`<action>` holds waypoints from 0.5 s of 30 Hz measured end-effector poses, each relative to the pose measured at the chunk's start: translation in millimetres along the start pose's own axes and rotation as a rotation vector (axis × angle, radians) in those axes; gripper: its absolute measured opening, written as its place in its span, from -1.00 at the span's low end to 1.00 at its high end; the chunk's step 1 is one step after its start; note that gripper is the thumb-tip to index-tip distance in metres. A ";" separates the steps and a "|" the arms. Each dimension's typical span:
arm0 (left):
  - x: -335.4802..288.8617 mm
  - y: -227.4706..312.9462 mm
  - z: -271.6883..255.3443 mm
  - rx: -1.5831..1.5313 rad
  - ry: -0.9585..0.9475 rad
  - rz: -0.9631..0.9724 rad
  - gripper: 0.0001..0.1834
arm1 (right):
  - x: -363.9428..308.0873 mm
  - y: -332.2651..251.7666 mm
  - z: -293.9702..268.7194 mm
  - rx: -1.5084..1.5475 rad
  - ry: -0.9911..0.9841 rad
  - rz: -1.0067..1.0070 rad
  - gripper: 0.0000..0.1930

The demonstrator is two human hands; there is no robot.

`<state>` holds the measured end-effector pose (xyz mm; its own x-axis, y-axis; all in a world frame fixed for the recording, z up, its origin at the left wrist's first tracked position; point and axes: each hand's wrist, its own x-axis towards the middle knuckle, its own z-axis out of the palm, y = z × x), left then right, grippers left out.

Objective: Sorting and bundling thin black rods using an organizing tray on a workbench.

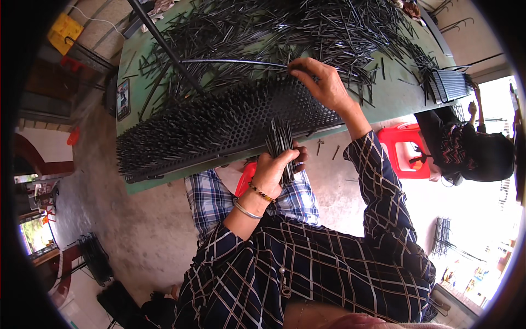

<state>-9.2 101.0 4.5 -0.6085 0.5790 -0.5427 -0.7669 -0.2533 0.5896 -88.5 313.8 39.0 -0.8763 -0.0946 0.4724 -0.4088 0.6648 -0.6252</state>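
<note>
Hundreds of loose black sticks cover the green table; perforated board leans on its edge, filled. Left hand clamps a stick bundle as supply; right hand pinches one stick at the board's top.

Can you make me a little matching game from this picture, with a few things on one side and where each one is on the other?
Things:
1. bundle of black sticks
2. perforated black board
3. red stool
4. loose black sticks

Places:
A. scattered over the far part of the green table
B. on the floor to the right, beside another person
C. gripped in the left hand
D. at the table's near edge, right hand at its top edge

Pairs: 1-C, 2-D, 3-B, 4-A
</note>
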 end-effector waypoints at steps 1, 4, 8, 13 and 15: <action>0.0 0.4 0.7 0.000 -0.001 -0.001 -0.81 | 0.6 1.5 1.0 -0.002 0.015 -0.009 -0.81; -0.4 1.1 1.4 0.000 0.010 -0.007 -0.81 | 1.9 4.0 3.4 -0.007 0.026 -0.017 -0.81; 0.1 1.1 0.7 -0.002 0.006 0.000 -0.81 | 1.2 2.8 4.3 -0.002 0.009 0.039 -0.78; 1.6 0.5 0.1 -0.035 -0.007 -0.001 -0.82 | -1.8 3.7 11.3 -0.016 0.086 -0.010 -0.77; 0.7 1.2 1.1 -0.014 0.010 -0.008 -0.82 | -2.3 4.9 13.6 -0.065 0.063 -0.062 -0.76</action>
<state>-10.4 101.9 5.5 -0.6044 0.5733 -0.5532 -0.7744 -0.2599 0.5768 -91.9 307.2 26.4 -0.8313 -0.0912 0.5482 -0.4423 0.7059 -0.5533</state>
